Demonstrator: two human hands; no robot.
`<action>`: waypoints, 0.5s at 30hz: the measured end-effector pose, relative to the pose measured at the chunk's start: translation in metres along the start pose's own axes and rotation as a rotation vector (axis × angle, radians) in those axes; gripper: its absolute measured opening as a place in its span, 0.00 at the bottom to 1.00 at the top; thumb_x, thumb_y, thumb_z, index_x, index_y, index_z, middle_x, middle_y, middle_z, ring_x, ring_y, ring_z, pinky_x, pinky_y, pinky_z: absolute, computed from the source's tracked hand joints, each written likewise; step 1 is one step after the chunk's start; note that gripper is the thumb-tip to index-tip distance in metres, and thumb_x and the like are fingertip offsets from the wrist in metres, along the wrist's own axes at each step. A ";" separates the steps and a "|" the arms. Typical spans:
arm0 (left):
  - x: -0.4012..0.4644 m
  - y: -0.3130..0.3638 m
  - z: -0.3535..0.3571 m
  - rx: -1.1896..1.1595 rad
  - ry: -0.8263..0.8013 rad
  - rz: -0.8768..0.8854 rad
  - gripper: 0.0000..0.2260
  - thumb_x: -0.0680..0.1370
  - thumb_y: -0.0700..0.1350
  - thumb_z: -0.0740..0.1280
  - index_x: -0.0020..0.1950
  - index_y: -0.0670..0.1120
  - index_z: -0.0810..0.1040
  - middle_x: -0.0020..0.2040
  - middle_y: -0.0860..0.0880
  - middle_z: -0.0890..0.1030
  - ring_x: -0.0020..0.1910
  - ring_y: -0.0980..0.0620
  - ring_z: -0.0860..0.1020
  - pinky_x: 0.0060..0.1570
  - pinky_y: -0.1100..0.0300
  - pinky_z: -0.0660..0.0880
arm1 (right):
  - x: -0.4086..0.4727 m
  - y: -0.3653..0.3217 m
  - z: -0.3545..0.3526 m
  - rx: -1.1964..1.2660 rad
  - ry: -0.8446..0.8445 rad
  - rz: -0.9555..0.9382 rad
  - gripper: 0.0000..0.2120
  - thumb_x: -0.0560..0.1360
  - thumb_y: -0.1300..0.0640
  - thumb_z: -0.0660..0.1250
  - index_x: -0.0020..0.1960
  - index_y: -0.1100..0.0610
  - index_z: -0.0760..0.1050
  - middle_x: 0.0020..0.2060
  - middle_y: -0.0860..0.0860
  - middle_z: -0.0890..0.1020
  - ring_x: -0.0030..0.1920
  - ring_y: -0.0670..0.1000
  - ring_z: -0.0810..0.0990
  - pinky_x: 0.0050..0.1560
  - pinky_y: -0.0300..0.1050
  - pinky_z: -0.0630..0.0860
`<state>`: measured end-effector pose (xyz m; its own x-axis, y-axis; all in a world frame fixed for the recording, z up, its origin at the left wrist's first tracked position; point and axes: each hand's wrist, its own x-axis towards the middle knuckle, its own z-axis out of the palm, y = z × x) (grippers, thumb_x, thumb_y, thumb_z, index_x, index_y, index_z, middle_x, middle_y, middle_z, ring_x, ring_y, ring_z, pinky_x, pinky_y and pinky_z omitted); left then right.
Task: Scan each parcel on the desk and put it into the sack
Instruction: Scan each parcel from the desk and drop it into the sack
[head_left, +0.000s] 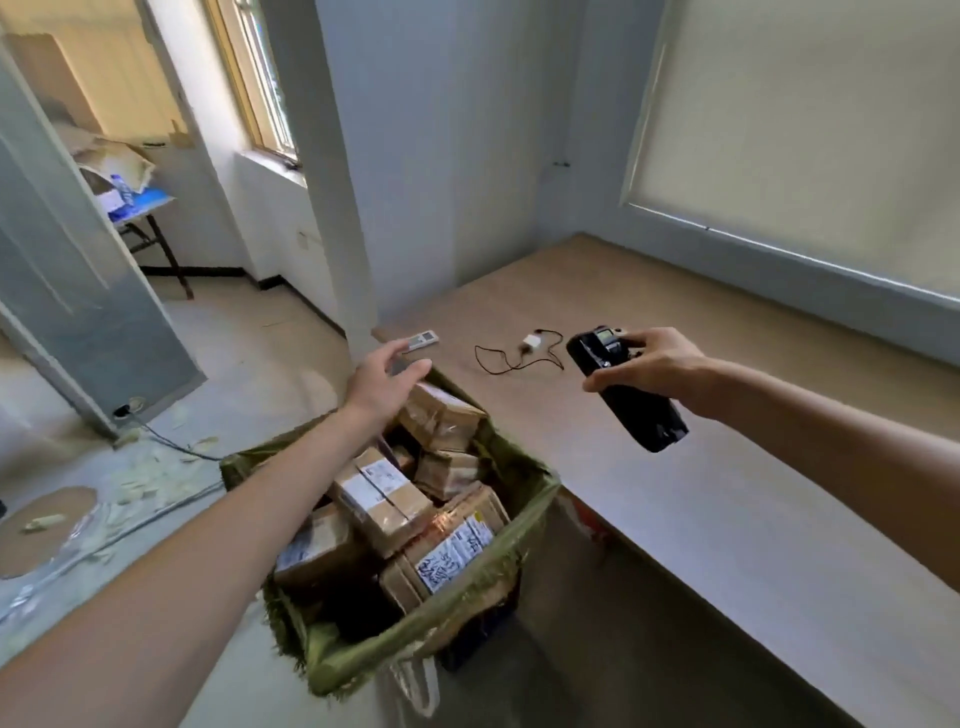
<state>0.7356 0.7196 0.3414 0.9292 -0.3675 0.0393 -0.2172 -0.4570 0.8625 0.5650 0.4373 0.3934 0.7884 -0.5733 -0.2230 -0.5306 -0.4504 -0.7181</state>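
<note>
A green woven sack (524, 530) stands open on the floor against the desk's left edge, filled with several taped cardboard parcels (382, 499) bearing white labels. My left hand (382, 382) hovers open above the sack's far end, just over the topmost parcel (447, 415), touching nothing. My right hand (647, 366) holds a black handheld scanner (623, 392) over the wooden desk (727, 467), its small screen facing up. No parcel lies on the visible part of the desk.
A white remote (421, 341) and a small white adapter with a black cable (530, 345) lie at the desk's far left corner. A round cardboard disc (41, 530), paper scraps and a cable litter the floor to the left. A folding table with clutter (130, 197) stands in the far room.
</note>
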 end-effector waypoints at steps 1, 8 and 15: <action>-0.006 0.020 0.023 -0.012 -0.037 0.019 0.22 0.79 0.52 0.70 0.71 0.49 0.75 0.68 0.46 0.77 0.66 0.47 0.74 0.68 0.51 0.71 | -0.011 0.021 -0.024 0.008 0.021 0.024 0.26 0.61 0.49 0.86 0.57 0.50 0.85 0.43 0.51 0.87 0.42 0.50 0.86 0.38 0.38 0.77; -0.083 0.156 0.223 -0.097 -0.318 0.163 0.20 0.79 0.49 0.70 0.70 0.44 0.75 0.66 0.46 0.78 0.65 0.50 0.75 0.65 0.57 0.71 | -0.120 0.192 -0.190 0.012 0.221 0.220 0.25 0.61 0.49 0.85 0.56 0.51 0.85 0.44 0.52 0.87 0.45 0.53 0.87 0.50 0.45 0.83; -0.199 0.285 0.414 -0.195 -0.644 0.264 0.20 0.79 0.48 0.70 0.70 0.44 0.76 0.66 0.43 0.78 0.66 0.49 0.75 0.60 0.62 0.69 | -0.255 0.346 -0.327 -0.011 0.462 0.443 0.21 0.57 0.44 0.85 0.45 0.50 0.82 0.40 0.49 0.86 0.40 0.49 0.86 0.40 0.41 0.81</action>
<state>0.3653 0.3275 0.3702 0.4798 -0.8774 0.0054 -0.2970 -0.1565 0.9420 0.0784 0.2042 0.4176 0.2794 -0.9415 -0.1886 -0.7807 -0.1084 -0.6154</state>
